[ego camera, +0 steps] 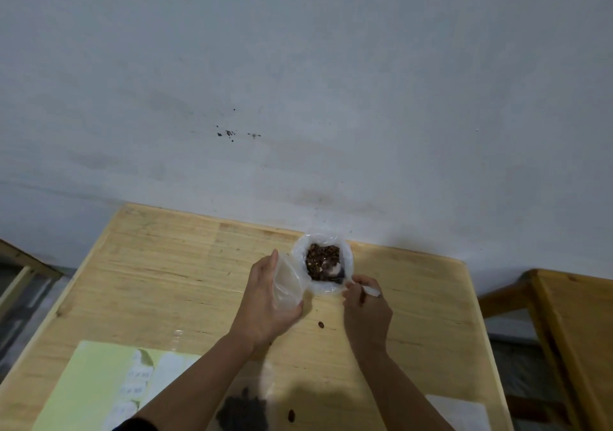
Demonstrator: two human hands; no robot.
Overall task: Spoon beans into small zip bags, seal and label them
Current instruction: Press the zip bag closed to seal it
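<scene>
As I read the head view, the only one on hand, a pale wooden table (139,264) fills the lower half of the frame against a grey wall (298,65). At roughly 12 o'clock from the two hands stands a white plastic bag of beans (323,261), its mouth rolled open and the brown beans in plain sight. The left hand (265,301) sits at 9 o'clock of that bag, fingers and thumb curled round a small clear zip bag (288,283); I note the zip bag is held up with its open mouth just beside the bean bag's rim. I cannot tell whether it holds any beans. The right hand (365,307) is at 5 o'clock of the bean bag, fingers pinched on the white handle of a spoon (338,273); the spoon's bowl lies down among the beans at the near edge of the pile.

One loose bean (320,324) lies on the table between the two hands, at 6 o'clock of the bean bag. A second loose bean (291,415) lies near the bottom edge. A dark blurred heap (242,414) sits between the forearms at 6 o'clock; I cannot make out what it is. A pale yellow-green sheet with white labels (99,387) lies at 7 o'clock, and a white sheet (461,414) at 5 o'clock. A second wooden table (570,314) stands at 3 o'clock.
</scene>
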